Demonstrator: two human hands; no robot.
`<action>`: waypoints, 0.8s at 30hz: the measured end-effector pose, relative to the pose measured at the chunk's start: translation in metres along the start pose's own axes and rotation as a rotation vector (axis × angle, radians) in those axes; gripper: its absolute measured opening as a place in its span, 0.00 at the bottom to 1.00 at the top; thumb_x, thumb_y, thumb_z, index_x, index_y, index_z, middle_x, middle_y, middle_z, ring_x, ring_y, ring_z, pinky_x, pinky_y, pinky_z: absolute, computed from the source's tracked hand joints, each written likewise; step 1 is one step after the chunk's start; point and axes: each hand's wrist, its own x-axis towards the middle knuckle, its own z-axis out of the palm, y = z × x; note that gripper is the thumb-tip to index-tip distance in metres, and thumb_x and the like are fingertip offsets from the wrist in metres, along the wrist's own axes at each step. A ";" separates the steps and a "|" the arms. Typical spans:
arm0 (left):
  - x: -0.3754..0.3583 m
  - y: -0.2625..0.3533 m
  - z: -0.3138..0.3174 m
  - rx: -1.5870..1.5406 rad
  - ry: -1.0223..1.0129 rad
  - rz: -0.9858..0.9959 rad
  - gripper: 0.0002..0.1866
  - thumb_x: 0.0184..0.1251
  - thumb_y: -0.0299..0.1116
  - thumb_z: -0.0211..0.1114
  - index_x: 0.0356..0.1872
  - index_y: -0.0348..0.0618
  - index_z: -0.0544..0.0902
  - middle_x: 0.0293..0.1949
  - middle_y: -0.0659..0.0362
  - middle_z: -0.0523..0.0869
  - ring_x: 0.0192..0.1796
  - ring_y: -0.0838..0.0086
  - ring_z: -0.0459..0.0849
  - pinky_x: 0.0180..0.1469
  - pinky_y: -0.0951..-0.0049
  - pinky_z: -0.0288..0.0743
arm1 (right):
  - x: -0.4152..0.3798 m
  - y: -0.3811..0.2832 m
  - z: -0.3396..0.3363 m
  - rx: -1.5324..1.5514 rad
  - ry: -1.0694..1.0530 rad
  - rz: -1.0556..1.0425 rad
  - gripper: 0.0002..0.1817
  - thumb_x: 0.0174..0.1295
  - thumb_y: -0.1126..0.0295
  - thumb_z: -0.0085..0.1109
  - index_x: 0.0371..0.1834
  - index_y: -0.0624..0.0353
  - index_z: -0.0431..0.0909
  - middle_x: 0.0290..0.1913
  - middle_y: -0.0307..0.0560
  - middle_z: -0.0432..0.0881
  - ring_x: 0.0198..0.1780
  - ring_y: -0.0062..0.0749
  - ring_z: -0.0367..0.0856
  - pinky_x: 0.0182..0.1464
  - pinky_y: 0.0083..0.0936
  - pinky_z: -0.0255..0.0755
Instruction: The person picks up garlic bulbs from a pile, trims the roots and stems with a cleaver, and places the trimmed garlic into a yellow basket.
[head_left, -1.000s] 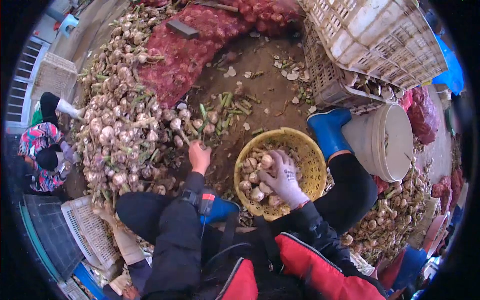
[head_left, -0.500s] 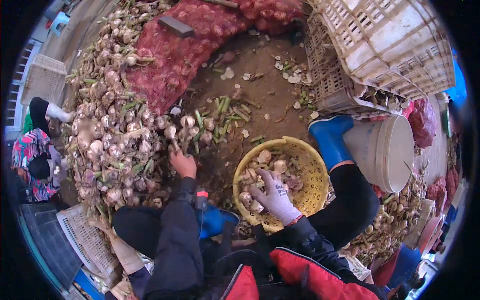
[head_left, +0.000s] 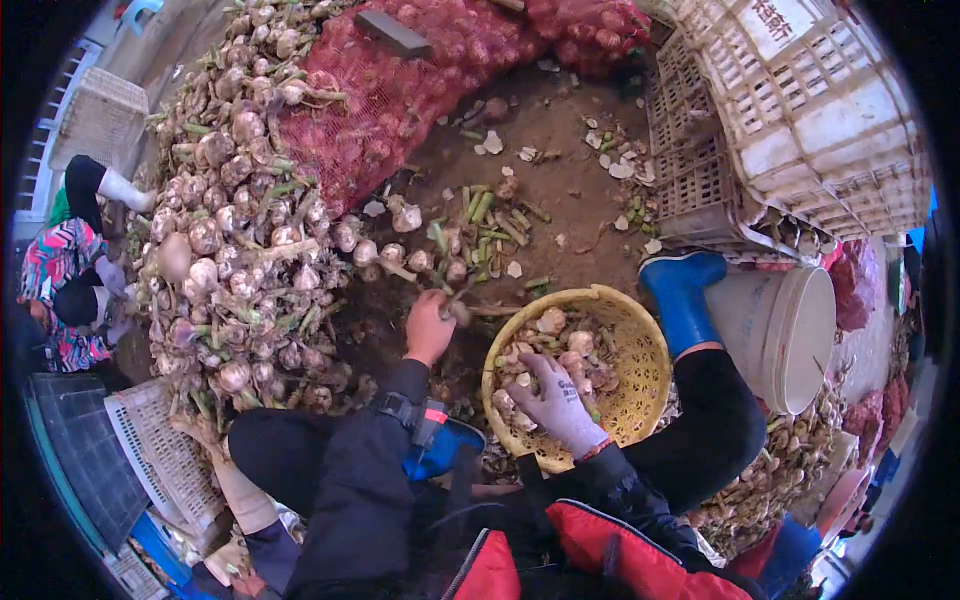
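Note:
My bare left hand (head_left: 428, 330) is closed around a garlic stalk (head_left: 488, 310) that sticks out to the right, just short of the basket; the part inside my fingers is hidden. My right hand (head_left: 560, 402), in a pale glove, lies inside the yellow plastic basket (head_left: 645, 385) with its fingers apart. Its fingertips touch trimmed garlic bulbs (head_left: 578, 342) there. Loose garlic bulbs (head_left: 405, 215) with stalks lie on the dirt floor beyond my left hand. To the left rises a large heap of garlic (head_left: 235, 270).
A red mesh sack (head_left: 350, 120) full of garlic bounds the far side, a dark flat block (head_left: 393, 33) on it. Stacked white crates (head_left: 790, 110) and a white bucket (head_left: 785, 335) stand right. Cut stem pieces (head_left: 490, 225) litter the floor. Another person (head_left: 70, 270) sits far left.
My left hand has moved right, from the edge of the heap toward the basket, with a garlic stalk in it. My right hand stays in the basket. The whole view has shifted slightly.

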 end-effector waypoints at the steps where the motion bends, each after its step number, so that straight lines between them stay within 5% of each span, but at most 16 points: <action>1: 0.006 0.001 -0.005 0.098 0.077 0.004 0.14 0.40 0.26 0.62 0.34 0.36 0.78 0.42 0.48 0.78 0.48 0.49 0.74 0.52 0.54 0.68 | 0.000 0.000 0.001 -0.012 -0.010 0.016 0.28 0.55 0.59 0.62 0.57 0.61 0.69 0.52 0.61 0.74 0.54 0.55 0.72 0.57 0.41 0.66; 5: 0.062 -0.016 -0.046 0.317 0.471 0.065 0.14 0.45 0.28 0.64 0.36 0.33 0.79 0.50 0.43 0.74 0.55 0.45 0.67 0.57 0.54 0.64 | 0.002 -0.008 -0.006 -0.015 -0.075 0.060 0.27 0.58 0.60 0.61 0.56 0.64 0.69 0.51 0.56 0.74 0.56 0.48 0.71 0.57 0.36 0.66; 8: 0.096 -0.065 -0.071 0.069 0.103 -0.215 0.18 0.47 0.28 0.61 0.42 0.30 0.78 0.46 0.43 0.79 0.50 0.49 0.75 0.55 0.58 0.67 | 0.003 -0.012 -0.007 -0.010 -0.100 0.098 0.27 0.58 0.59 0.60 0.57 0.64 0.69 0.49 0.56 0.74 0.55 0.48 0.72 0.56 0.36 0.67; 10: 0.090 -0.061 -0.070 0.101 0.027 -0.241 0.20 0.45 0.27 0.61 0.44 0.30 0.78 0.43 0.42 0.80 0.49 0.50 0.77 0.51 0.60 0.70 | 0.004 -0.011 -0.005 -0.003 -0.110 0.106 0.27 0.58 0.59 0.60 0.57 0.64 0.68 0.50 0.57 0.74 0.55 0.48 0.72 0.56 0.36 0.67; 12: 0.077 -0.073 -0.052 0.267 0.150 0.037 0.16 0.41 0.26 0.63 0.37 0.36 0.81 0.47 0.45 0.77 0.51 0.48 0.75 0.54 0.57 0.70 | 0.004 -0.009 -0.003 0.001 -0.126 0.115 0.27 0.58 0.59 0.60 0.57 0.64 0.68 0.51 0.57 0.74 0.55 0.48 0.72 0.56 0.35 0.67; 19: -0.024 -0.050 -0.011 0.060 -0.144 -0.133 0.20 0.45 0.28 0.65 0.44 0.35 0.80 0.52 0.46 0.74 0.55 0.51 0.75 0.57 0.59 0.70 | 0.002 -0.011 0.000 -0.050 -0.133 0.046 0.28 0.58 0.58 0.59 0.59 0.62 0.68 0.52 0.60 0.74 0.56 0.51 0.71 0.58 0.38 0.65; 23: -0.042 -0.037 -0.007 0.058 -0.102 -0.150 0.20 0.43 0.30 0.67 0.42 0.35 0.80 0.50 0.44 0.75 0.54 0.48 0.73 0.56 0.56 0.69 | -0.003 -0.008 0.002 -0.002 -0.123 0.056 0.30 0.57 0.56 0.59 0.60 0.62 0.67 0.51 0.61 0.75 0.54 0.54 0.72 0.56 0.42 0.66; 24: -0.036 -0.034 -0.011 0.226 0.060 -0.120 0.20 0.43 0.30 0.68 0.41 0.35 0.79 0.50 0.45 0.76 0.54 0.47 0.73 0.55 0.55 0.68 | -0.004 -0.008 0.001 -0.013 -0.130 0.076 0.30 0.58 0.56 0.58 0.60 0.62 0.67 0.50 0.61 0.75 0.53 0.54 0.73 0.55 0.42 0.67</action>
